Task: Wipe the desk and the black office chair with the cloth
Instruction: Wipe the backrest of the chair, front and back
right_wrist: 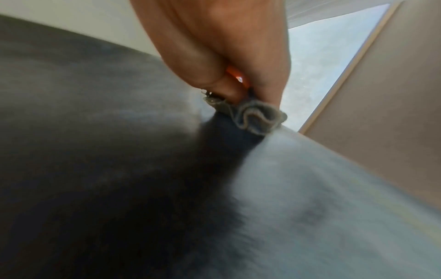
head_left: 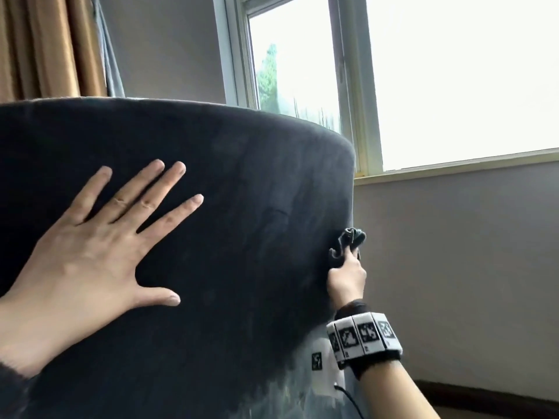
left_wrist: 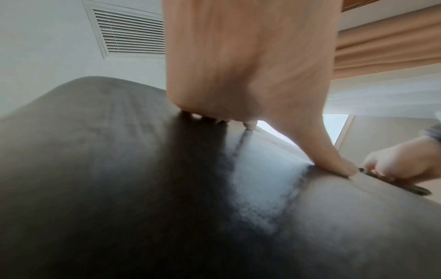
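Observation:
The black office chair (head_left: pixel 242 207) fills the head view, its padded back facing me. My left hand (head_left: pixel 99 243) lies flat on that back with the fingers spread and straight; the left wrist view shows the palm (left_wrist: pixel 250 66) pressed to the dark fabric (left_wrist: pixel 107 169). My right hand (head_left: pixel 346 276) grips a bunched grey cloth (head_left: pixel 348 241) against the chair's right edge. In the right wrist view the fingers (right_wrist: pixel 226 56) pinch the cloth (right_wrist: pixel 253 117) onto the fabric (right_wrist: pixel 95 151). The desk is out of sight.
A window (head_left: pixel 423 80) with a pale sill (head_left: pixel 453 170) stands behind the chair on the right, above a grey wall (head_left: pixel 469 267). Brown curtains (head_left: pixel 45 46) hang at the upper left. A ceiling vent (left_wrist: pixel 128 32) shows in the left wrist view.

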`<action>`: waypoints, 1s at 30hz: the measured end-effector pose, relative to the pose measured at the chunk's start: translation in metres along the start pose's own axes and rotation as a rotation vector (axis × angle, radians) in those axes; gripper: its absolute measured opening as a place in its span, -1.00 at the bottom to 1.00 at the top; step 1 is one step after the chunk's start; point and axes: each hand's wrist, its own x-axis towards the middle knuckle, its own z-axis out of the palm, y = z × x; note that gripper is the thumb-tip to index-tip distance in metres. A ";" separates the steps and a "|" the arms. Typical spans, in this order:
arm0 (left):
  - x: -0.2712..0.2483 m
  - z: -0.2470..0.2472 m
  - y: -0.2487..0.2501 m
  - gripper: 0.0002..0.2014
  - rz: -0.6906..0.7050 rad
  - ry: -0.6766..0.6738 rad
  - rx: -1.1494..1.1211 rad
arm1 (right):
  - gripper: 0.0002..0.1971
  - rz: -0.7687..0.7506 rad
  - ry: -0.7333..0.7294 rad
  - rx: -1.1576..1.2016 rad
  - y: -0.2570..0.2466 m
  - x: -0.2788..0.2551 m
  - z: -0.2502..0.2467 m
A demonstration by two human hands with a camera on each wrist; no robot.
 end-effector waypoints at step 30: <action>-0.016 0.020 -0.024 0.16 0.016 0.084 -0.049 | -0.40 -0.228 0.073 -0.010 0.011 -0.022 0.002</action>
